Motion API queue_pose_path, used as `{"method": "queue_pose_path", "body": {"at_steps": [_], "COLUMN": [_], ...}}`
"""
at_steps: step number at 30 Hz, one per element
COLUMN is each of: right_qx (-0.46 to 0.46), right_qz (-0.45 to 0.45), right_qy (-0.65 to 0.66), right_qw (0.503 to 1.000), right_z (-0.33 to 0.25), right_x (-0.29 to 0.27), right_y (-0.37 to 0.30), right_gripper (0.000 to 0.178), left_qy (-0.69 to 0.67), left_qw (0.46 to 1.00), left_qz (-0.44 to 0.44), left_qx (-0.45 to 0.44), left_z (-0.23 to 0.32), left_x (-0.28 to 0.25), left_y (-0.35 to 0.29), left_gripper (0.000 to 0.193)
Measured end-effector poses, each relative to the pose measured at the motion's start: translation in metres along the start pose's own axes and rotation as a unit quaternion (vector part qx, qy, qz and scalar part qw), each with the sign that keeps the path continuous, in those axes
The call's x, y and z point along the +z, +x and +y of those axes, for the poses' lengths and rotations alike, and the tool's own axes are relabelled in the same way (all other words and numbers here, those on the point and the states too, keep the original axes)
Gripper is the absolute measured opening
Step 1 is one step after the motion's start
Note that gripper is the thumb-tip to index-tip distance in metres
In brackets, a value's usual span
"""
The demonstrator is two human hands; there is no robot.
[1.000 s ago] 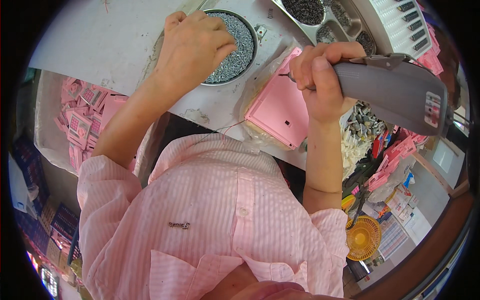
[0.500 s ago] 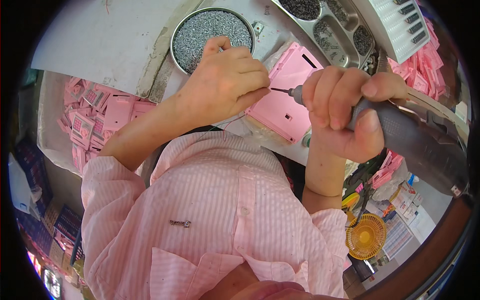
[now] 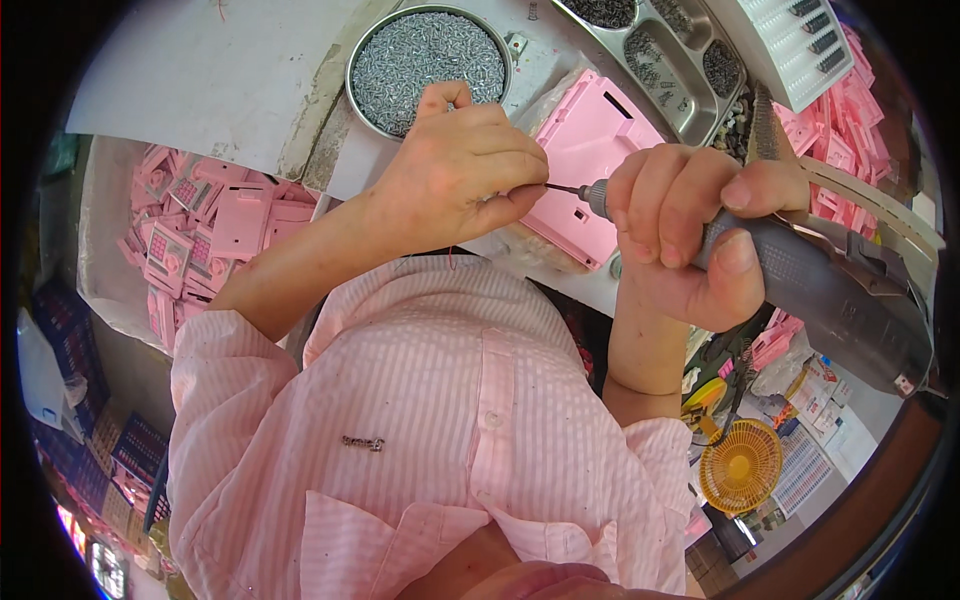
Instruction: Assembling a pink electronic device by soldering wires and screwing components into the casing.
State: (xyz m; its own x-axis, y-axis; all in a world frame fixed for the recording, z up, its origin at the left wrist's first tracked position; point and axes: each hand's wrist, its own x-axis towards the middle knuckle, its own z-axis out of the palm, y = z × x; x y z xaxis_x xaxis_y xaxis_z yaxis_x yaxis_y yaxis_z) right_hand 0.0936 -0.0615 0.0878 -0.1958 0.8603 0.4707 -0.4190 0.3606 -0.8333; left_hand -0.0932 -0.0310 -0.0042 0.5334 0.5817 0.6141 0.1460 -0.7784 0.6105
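My right hand (image 3: 680,225) is wrapped round a dark grey electric screwdriver (image 3: 830,290), which lies nearly level with its thin bit pointing left. My left hand (image 3: 460,170) is closed in a pinch right at the tip of that bit. Whatever its fingers hold is hidden or too small to make out. Behind and below the bit lies a pink plastic panel (image 3: 590,120) with a black slot near its far edge and a small square hole, partly covered by both hands. Just beyond my left hand stands a round metal bowl (image 3: 352,85) full of small silvery screws.
At the far right, a metal compartment tray (image 3: 690,120) holds dark small parts, beside a white box (image 3: 790,60) with black pieces. Pink parts (image 3: 850,150) are heaped beyond it. A lined bin (image 3: 105,240) of pink assemblies stands left. A yellow basket (image 3: 740,465) sits lower right.
My left fingertips have come up against the screwdriver's bit tip, which had a slight gap before. The right hand keeps its grip, and the view has shifted slightly.
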Motion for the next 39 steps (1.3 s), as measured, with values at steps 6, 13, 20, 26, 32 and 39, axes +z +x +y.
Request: {"method": "queue_pose_path", "body": {"at_steps": [6, 13, 20, 26, 32, 39], "right_qx": [-0.005, 0.030, 0.057, 0.024, -0.143, -0.040], "right_qz": [0.045, 0.055, -0.036, 0.092, 0.079, 0.116], "right_qy": [0.032, -0.012, -0.173, -0.089, 0.231, 0.078], "right_qw": [0.998, 0.998, 0.983, 0.991, 0.959, 0.989], "right_z": [0.011, 0.040, 0.046, 0.016, -0.099, -0.091], "right_x": [0.007, 0.016, 0.017, -0.003, 0.016, -0.025], "right_y": [-0.013, -0.033, -0.040, -0.032, 0.002, -0.040], "right_gripper": [0.026, 0.022, 0.021, 0.024, 0.032, 0.034], "left_qy": [0.067, 0.120, 0.117, 0.128, 0.047, 0.136], "left_qw": [0.997, 0.987, 0.990, 0.977, 0.977, 0.936], "left_qz": [-0.004, 0.042, 0.072, -0.167, -0.203, -0.260], "left_qx": [-0.031, -0.100, -0.036, 0.027, 0.053, -0.193], "left_z": [0.003, -0.019, -0.031, -0.033, -0.003, 0.012], "left_x": [-0.014, -0.042, -0.014, 0.089, 0.021, -0.215], "left_y": [-0.009, -0.014, 0.016, 0.103, 0.118, -0.021], "left_gripper": [0.025, 0.025, 0.023, 0.024, 0.035, 0.028]}}
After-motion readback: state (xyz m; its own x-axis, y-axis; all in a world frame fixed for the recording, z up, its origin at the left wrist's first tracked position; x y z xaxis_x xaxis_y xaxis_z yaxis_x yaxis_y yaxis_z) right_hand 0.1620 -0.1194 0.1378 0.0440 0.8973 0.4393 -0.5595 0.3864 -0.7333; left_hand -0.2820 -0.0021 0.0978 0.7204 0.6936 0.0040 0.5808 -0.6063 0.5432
